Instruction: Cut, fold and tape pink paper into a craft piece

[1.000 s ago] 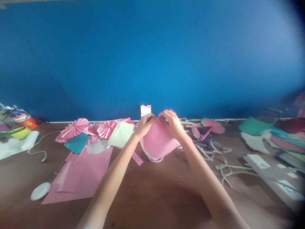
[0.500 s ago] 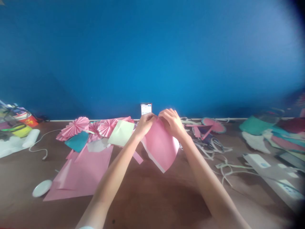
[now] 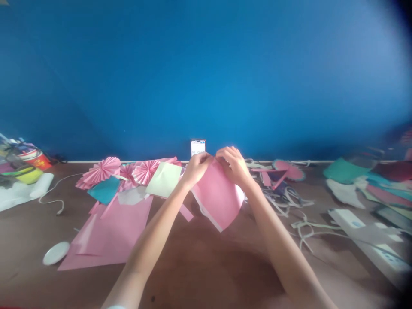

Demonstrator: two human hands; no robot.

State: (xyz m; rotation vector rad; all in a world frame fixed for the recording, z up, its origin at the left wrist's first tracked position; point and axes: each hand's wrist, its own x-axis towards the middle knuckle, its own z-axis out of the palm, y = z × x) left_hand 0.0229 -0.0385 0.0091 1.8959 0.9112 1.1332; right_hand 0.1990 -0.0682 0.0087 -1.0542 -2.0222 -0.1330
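A pink sheet of paper with a pale edge hangs between my hands above the table, one corner pointing down towards me. My left hand pinches its top left side. At the top right, my right hand grips the same sheet with curled fingers. Both sets of fingertips nearly meet at the upper corner, where the exact hold is hidden. Just left of my left hand lies a pale green paper, beside pink pleated paper fans.
A phone leans upright against the blue wall. On the left lie a large pink sheet, teal paper and a white round lid-like disc. Tangled white cords, a power strip and coloured paper scraps are at right.
The sheet's lower part has shifted slightly and its right edge has swung a little outwards. Both hands keep nearly the same place and hold.
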